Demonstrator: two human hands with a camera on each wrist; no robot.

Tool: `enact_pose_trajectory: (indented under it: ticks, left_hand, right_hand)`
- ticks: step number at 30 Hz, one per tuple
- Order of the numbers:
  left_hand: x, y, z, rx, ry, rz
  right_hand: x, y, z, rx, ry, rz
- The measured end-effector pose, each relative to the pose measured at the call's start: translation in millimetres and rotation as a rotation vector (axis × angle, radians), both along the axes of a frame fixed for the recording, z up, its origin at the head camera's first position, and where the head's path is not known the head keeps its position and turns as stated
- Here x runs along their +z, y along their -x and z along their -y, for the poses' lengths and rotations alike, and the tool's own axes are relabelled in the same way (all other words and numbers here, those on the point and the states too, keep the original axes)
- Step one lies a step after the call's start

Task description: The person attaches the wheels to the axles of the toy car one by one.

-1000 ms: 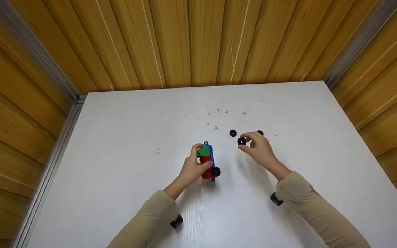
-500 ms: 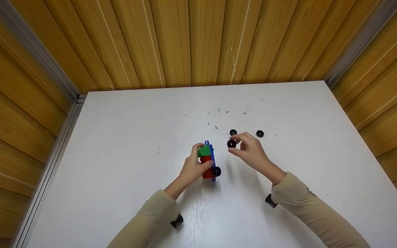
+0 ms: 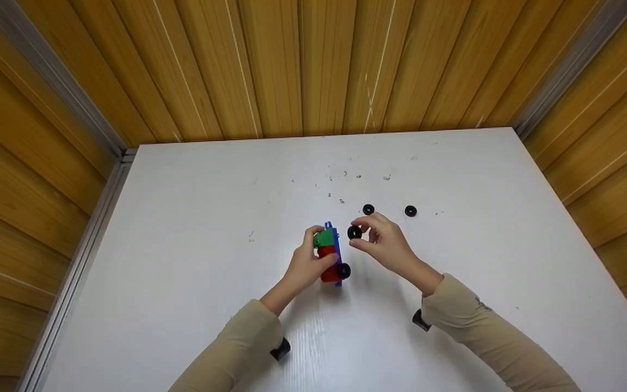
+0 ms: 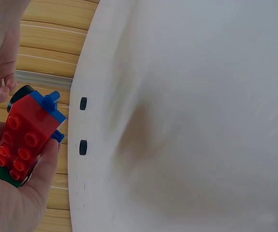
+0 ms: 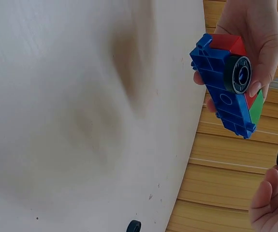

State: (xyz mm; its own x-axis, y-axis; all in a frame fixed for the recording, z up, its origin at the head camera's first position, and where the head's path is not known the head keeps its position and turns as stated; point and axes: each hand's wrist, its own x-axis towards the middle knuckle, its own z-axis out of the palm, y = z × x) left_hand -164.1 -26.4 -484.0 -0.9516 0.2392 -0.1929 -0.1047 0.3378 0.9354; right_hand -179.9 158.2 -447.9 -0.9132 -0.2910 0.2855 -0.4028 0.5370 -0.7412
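Note:
My left hand [image 3: 303, 265] grips a toy brick car [image 3: 329, 253] around its sides, tilted so the blue underside faces right. Red studded bricks [image 4: 25, 135] and a green brick [image 3: 323, 238] sit on the blue base [image 5: 226, 99]. One black wheel [image 5: 238, 74] is fitted on the base. My right hand [image 3: 387, 245] pinches a second black wheel [image 3: 354, 232] between thumb and fingers, just right of the car and apart from it. Two more loose wheels lie on the table beyond the right hand, one on the left [image 3: 368, 209] and one on the right [image 3: 411, 210].
The white table [image 3: 194, 218] carries small dark marks and scuffs toward its far side. Yellow wood-patterned panels [image 3: 270, 65] rise behind the table and at both sides. Black wrist devices sit under both sleeves, such as the right one [image 3: 421, 320].
My right hand has moved left with the pinched wheel, closer to the car, uncovering the loose wheel on the right. The left hand and the car have barely shifted.

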Motion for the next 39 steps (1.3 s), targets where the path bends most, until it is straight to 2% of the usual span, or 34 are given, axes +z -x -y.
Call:
enact_pose_trajectory:
  ticks: [11,25,27,28,32,34,36,39]
  left_hand:
    - [-0.5,0.4,-1.5,-0.012,-0.007,-0.037]
    - [1.5,-1.9,-1.3,-0.037,-0.035,-0.059]
    - [11.7,-6.3,-1.2,-0.043,-0.038,-0.059]
    - [11.8,-6.1,-1.1,-0.044,-0.041,-0.058]
    - [10.2,-5.8,-1.2,-0.043,-0.032,-0.057]
    - [0.5,-2.3,-1.2,-0.041,-0.031,-0.063]
    - [3.4,-4.0,-1.1,-0.041,-0.037,-0.066]
    - [16.7,-9.1,-0.8,-0.047,-0.052,-0.076]
  right_hand:
    - [-7.7,0.9,5.9,0.02,-0.002,-0.003]
    - [-18.5,1.7,15.6,-0.014,0.006,0.02]
    - [-19.8,1.5,17.4,-0.027,0.007,0.016]
    - [-20.4,1.4,18.1,-0.031,0.009,0.017]
    - [-21.9,0.4,19.6,-0.032,0.004,0.019]
    - [-22.2,-0.1,19.8,-0.03,-0.005,0.017]
    - [-22.8,-0.3,19.9,-0.033,-0.017,0.013]
    - [-23.2,-0.7,20.3,-0.039,-0.032,-0.005]
